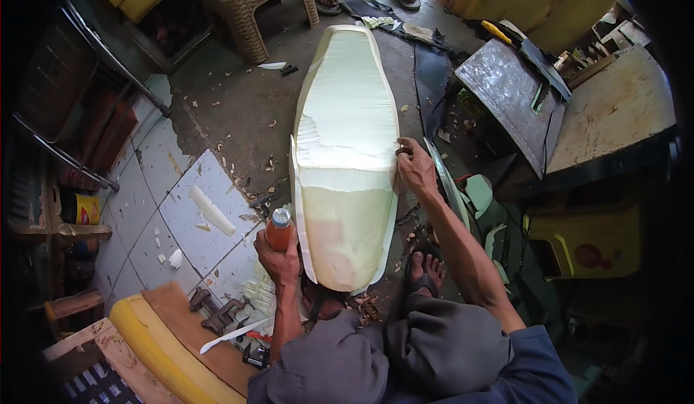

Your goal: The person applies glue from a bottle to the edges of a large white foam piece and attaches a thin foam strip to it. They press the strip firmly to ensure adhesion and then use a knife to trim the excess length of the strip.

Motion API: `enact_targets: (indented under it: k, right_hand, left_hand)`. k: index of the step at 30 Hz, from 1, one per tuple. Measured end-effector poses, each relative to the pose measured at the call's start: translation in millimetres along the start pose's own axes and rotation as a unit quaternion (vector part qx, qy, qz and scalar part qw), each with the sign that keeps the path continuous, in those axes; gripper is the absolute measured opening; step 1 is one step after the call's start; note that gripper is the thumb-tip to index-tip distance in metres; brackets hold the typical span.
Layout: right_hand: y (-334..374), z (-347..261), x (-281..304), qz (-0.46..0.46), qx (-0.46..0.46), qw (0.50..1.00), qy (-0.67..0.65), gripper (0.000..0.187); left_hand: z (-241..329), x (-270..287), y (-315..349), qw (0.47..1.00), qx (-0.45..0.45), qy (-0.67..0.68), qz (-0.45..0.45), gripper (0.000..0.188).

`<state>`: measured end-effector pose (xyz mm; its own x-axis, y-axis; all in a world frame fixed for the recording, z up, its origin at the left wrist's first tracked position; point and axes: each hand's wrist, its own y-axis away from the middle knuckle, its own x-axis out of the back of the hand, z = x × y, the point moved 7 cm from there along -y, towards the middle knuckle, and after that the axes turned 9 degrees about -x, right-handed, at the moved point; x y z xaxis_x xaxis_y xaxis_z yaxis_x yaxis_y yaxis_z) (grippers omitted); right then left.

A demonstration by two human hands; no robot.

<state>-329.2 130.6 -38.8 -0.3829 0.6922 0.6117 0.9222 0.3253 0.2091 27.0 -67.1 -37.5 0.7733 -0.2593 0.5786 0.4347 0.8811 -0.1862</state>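
A long pale foam motorcycle seat point(347, 100) lies lengthwise between my knees and the far side of the floor. Its upper part is whiter, with cut marks on the left edge; the nearer part is yellowish. My left hand point(280, 259) is wrapped round an orange-red bottle point(277, 236) with a silvery top, held upright just left of the seat. At the seat's right edge, my right hand point(417, 167) is closed, its fingertips pinching the foam rim. A dark ring-like band shows on a finger there.
A woven stool point(256, 6) and another person's sandalled feet point(329, 1) are at the far side. Right are a metal-topped table point(506, 89) and a yellow plastic stool point(585, 241). Foam scraps point(211, 210) and a clamp-like metal tool point(217, 314) lie left.
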Motion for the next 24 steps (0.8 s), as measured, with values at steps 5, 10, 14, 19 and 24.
enact_targets:
  k: [5,10,14,19,24]
  right_hand:
    - [-0.3,11.0,6.4,0.023,-0.036,0.997,0.058,0.042]
    - [-1.6,12.9,5.2,0.003,-0.026,0.998,0.065,0.042]
    - [7.3,14.6,7.1,-0.021,-0.033,0.997,0.059,0.043]
    - [12.3,12.5,9.7,-0.026,-0.043,0.996,0.071,0.04]
    - [12.3,0.8,13.4,0.038,-0.022,0.997,0.063,0.035]
  left_hand:
    - [1.4,1.9,1.7,1.0,-0.011,0.001,-0.002,0.051]
    - [1.9,1.6,-0.4,1.0,-0.011,-0.007,-0.004,0.051]
    - [1.3,0.7,0.2,1.0,-0.002,0.004,-0.007,0.051]
    - [0.3,0.3,0.1,1.0,0.002,-0.005,-0.006,0.052]
    - [0.3,1.7,1.0,1.0,-0.011,-0.004,-0.009,0.053]
